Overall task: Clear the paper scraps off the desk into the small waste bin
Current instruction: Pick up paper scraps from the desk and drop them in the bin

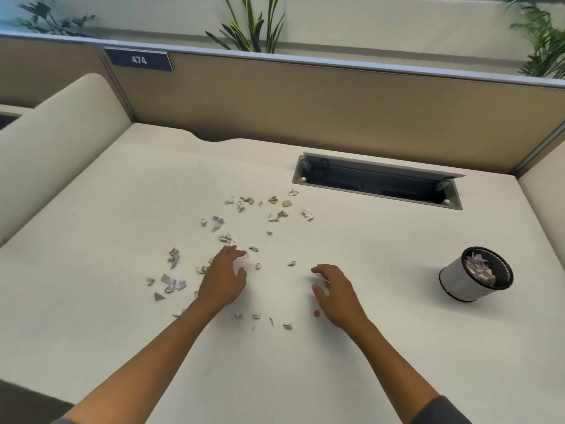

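Left hand point(224, 278) low over the cream worktop point(91, 316), fingers loosely spread and curved, reaching into the scatter of small torn paper scraps, white, grey and tan point(244, 228); nothing pinched that I can see. Right hand point(334, 290) just right of it, fingers relaxed and half-curled, empty as far as visible. A tiny red scrap point(316, 313) lies just beside its near edge.

Scraps spread from the left hand outward: a cluster to its left, a looser band farther off toward the open grey cable hatch point(377, 182), a few nearer the body.

Judgement: the gathering step. Best done by raking scraps together with both hands into one pile, then scooping, rather than picking singly; light pieces may flutter away if swept fast.

Small white cylindrical waste bin with black mesh rim point(475, 273) stands well to the right, tilted toward the camera, already partly filled with crumpled paper bits.
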The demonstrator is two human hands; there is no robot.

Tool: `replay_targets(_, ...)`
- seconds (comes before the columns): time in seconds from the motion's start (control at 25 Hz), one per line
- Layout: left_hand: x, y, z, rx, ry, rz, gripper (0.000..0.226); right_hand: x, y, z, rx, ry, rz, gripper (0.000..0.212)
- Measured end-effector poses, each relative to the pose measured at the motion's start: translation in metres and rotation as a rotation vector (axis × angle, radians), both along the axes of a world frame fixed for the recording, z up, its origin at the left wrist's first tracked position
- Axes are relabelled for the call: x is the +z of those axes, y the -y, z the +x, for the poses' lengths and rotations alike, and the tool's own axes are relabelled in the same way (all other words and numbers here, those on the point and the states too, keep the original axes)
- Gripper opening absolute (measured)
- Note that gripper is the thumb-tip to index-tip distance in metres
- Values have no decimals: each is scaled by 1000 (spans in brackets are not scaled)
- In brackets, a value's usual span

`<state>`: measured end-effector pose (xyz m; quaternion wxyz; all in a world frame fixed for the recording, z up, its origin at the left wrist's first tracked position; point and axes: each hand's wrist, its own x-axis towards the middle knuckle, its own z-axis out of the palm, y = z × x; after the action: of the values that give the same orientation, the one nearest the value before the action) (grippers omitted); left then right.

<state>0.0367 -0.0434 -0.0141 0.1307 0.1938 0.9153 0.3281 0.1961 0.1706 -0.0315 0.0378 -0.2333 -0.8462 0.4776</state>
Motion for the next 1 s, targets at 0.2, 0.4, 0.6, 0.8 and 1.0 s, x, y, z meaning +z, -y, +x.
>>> replay_targets(0.2,-10,34,-11,81,-34,-115,56,-8,20,-28,201,90,151,59)
replay_targets(0.4,-20,43,-12,172,91,-343,72,-11,47,-51,349,139,246,68)
replay_targets(0.6,-21,38,-9,36,83,-191,64,-15,84,-67,550,122,307,72)
replay_targets(0.8,-21,42,-13,-112,62,-166,49,-14,101,-72,664,70,320,67)
replay_targets(1.0,-23,61,-13,-167,42,-207,44,-11,103,-64,921,-26,508,43)
